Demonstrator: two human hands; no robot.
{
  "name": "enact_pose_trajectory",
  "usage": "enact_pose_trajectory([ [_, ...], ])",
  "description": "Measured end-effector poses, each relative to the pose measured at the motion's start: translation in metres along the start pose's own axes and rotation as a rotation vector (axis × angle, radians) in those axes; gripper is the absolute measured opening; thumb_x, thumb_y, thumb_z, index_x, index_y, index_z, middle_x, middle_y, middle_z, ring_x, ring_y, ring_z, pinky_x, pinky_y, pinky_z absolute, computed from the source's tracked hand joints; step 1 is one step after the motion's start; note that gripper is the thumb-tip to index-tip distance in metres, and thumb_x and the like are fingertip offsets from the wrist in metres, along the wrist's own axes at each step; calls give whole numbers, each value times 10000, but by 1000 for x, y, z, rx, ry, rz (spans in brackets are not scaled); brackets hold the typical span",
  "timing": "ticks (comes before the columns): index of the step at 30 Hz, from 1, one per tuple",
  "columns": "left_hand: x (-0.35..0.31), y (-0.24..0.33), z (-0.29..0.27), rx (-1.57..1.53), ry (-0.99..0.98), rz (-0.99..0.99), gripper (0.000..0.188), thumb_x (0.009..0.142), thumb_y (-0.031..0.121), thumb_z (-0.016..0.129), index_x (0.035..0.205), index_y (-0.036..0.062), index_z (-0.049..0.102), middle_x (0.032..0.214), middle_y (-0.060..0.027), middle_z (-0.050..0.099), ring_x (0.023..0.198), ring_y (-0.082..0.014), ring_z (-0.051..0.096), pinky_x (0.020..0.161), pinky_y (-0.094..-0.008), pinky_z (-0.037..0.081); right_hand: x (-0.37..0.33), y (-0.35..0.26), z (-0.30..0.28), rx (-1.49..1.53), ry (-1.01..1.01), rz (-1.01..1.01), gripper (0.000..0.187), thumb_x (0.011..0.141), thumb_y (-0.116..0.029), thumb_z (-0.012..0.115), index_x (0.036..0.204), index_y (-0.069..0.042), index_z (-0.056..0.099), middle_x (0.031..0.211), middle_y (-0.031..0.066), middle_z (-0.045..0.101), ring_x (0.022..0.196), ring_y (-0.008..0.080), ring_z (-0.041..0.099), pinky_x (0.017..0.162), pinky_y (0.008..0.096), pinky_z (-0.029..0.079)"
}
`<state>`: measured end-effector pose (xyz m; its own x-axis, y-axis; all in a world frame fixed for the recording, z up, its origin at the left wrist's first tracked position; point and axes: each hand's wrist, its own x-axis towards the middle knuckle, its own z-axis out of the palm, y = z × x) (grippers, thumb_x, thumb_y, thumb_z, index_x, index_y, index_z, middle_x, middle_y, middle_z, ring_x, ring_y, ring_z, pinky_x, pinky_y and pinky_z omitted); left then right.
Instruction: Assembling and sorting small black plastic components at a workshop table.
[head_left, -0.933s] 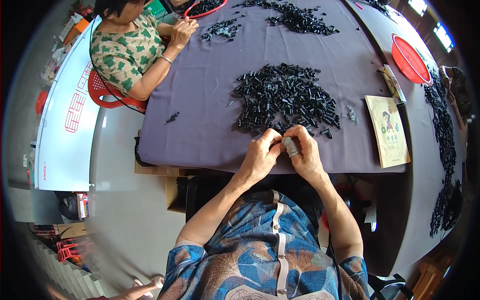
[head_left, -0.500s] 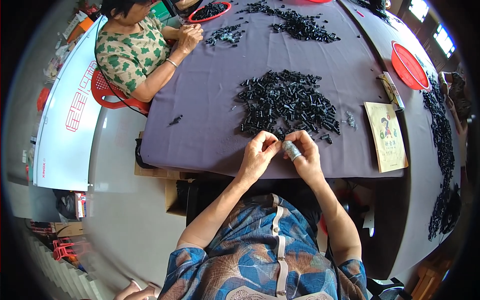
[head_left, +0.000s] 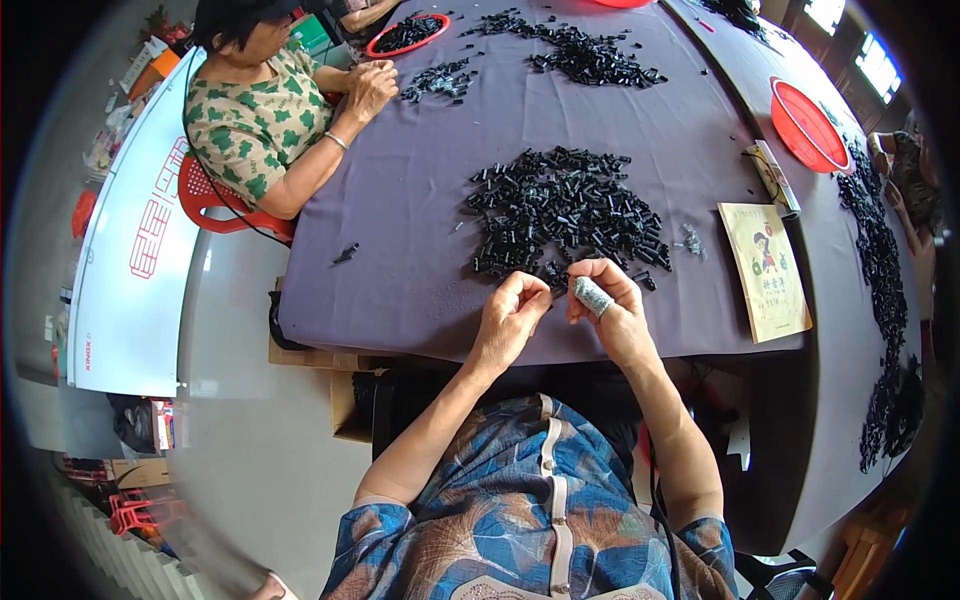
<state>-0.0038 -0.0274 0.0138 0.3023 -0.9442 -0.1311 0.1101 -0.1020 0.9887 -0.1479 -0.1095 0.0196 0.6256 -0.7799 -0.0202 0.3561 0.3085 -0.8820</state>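
A heap of small black tubular parts (head_left: 565,205) lies on the dark grey tablecloth (head_left: 400,240). Just at its near edge, my left hand (head_left: 510,315) is closed in a pinch, thumb against fingertips. What sits in that pinch is too small to make out. Close to its right, my right hand (head_left: 610,305) has its fingers curled together as well, with a grey wrap (head_left: 593,296) around one digit. Whatever its fingertips hold is hidden. A little gap separates the two hands. Several tiny clear bits (head_left: 691,241) lie right of the heap.
A yellowish booklet (head_left: 765,270) and a white box (head_left: 775,180) lie to the right, near a red basket (head_left: 810,125). More black parts (head_left: 590,55) are spread at the back. Across the left corner sits a co-worker (head_left: 240,120), hands at the table edge beside a red tray (head_left: 408,36).
My hands have drawn slightly apart, and the right one has turned a little, its fingers raised. The whole view has shifted slightly. The co-worker's hands stay together.
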Motion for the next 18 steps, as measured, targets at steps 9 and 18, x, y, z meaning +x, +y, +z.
enact_pose_trajectory([
  [9, -1, 2, -2, -69, 38, -57, 113, 916, 162, 583, 959, 58, 569, 709, 17, 537, 506, -16, 425, 415, -164, 299, 2, 4, -5, 5, 9, 61, 137, 932, -64, 525, 1047, -17, 582, 795, 33, 585, 643, 102, 554, 591, 240, 473],
  [18, 0, -1, 0, -25, 14, 27, 117, 900, 148, 619, 836, 64, 570, 637, 53, 504, 518, -13, 411, 443, -182, 330, 0, -14, -11, 457, -134, 16, 101, 917, -91, 543, 1010, -54, 554, 799, 63, 586, 631, 132, 529, 560, 277, 456],
])
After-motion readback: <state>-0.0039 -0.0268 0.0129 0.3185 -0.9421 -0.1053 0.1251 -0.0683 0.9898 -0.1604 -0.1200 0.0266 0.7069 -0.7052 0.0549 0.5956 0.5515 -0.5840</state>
